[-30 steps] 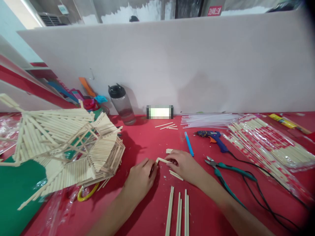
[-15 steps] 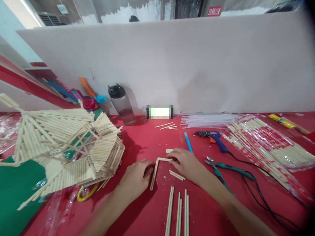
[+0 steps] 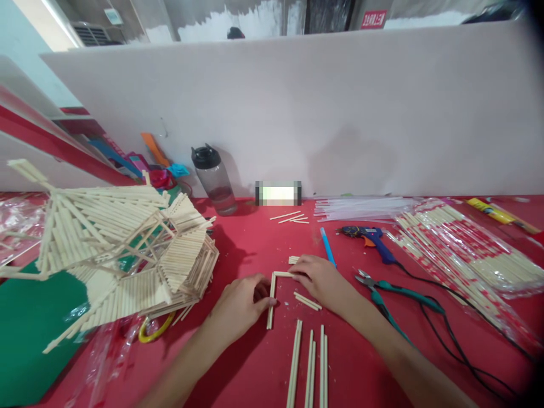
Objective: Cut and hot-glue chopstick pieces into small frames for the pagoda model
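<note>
Two short pairs of light wooden sticks point(image 3: 271, 317) lie on the red table with their ends meeting in a corner. My left hand point(image 3: 242, 303) is at the upright arm of this corner, fingers curled and thumb laid over the sticks. My right hand point(image 3: 317, 277) pinches the right end of the crosswise pair point(image 3: 283, 274), its fingertips partly hiding it. Just below the right hand lies another short stick pair point(image 3: 307, 301), and more short sticks point(image 3: 293, 260) show above it. Several longer sticks point(image 3: 294, 362) lie in groups nearer to me.
A large stick-built model point(image 3: 140, 255) stands at left. Behind are a water bottle point(image 3: 215, 181) and a pixelated bright device point(image 3: 278, 194). To the right lie a blue pen-like stick point(image 3: 327, 247), glue gun point(image 3: 368, 237), cutting pliers point(image 3: 382, 289), clear glue sticks point(image 3: 361, 208) and bagged sticks point(image 3: 476, 243).
My left thumb has come onto the upright stick pair, and that pair has swung from slanted to nearly straight. The right hand stays at the crosswise pair. The view shifted slightly.
</note>
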`<state>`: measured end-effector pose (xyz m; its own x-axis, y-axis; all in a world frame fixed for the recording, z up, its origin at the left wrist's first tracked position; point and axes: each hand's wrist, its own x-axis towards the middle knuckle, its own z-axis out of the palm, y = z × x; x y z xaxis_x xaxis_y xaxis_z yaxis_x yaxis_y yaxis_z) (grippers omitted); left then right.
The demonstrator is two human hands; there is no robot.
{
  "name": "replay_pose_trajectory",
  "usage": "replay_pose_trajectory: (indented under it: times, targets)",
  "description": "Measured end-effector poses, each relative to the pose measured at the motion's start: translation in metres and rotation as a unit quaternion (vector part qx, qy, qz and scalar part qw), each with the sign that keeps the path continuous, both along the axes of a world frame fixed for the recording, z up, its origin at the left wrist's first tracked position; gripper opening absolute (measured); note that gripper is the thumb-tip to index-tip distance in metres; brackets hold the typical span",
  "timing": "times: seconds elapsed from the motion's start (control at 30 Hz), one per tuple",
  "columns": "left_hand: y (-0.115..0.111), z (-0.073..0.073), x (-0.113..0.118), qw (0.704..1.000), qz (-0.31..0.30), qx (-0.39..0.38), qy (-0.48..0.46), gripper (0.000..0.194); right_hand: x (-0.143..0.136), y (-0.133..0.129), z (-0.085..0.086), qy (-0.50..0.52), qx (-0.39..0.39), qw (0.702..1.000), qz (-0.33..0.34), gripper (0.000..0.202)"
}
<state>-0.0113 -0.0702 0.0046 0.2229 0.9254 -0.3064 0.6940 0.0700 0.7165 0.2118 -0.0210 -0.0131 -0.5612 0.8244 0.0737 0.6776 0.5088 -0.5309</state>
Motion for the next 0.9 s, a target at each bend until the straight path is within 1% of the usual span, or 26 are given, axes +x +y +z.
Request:
replay_pose_trajectory:
  times: [0.17, 0.33, 0.57, 0.73, 0.9]
  targets:
    - [-0.001, 0.003, 0.000, 1.000, -0.010, 0.005, -0.003, 0.019, 0.000, 0.002, -0.001, -0.013, 0.006, 1.000, 0.008, 0.024]
    - [-0.001, 0.004, 0.000, 0.999, -0.019, 0.027, -0.001, 0.016, -0.001, 0.001, 0.002, -0.019, 0.004, 1.000, 0.008, 0.024]
    - [-0.001, 0.002, -0.001, 0.999, -0.027, 0.043, 0.016, 0.019, -0.002, 0.001, 0.000, -0.023, 0.002, 1.000, 0.007, 0.024]
    - [0.003, 0.003, -0.008, 0.997, -0.040, 0.052, 0.026, 0.022, -0.002, -0.002, 0.011, -0.035, -0.014, 0.999, -0.001, 0.025]
    - [0.007, 0.005, -0.016, 0.994, -0.037, 0.086, 0.051, 0.023, 0.009, -0.001, 0.021, -0.033, -0.013, 0.999, 0.004, 0.030]
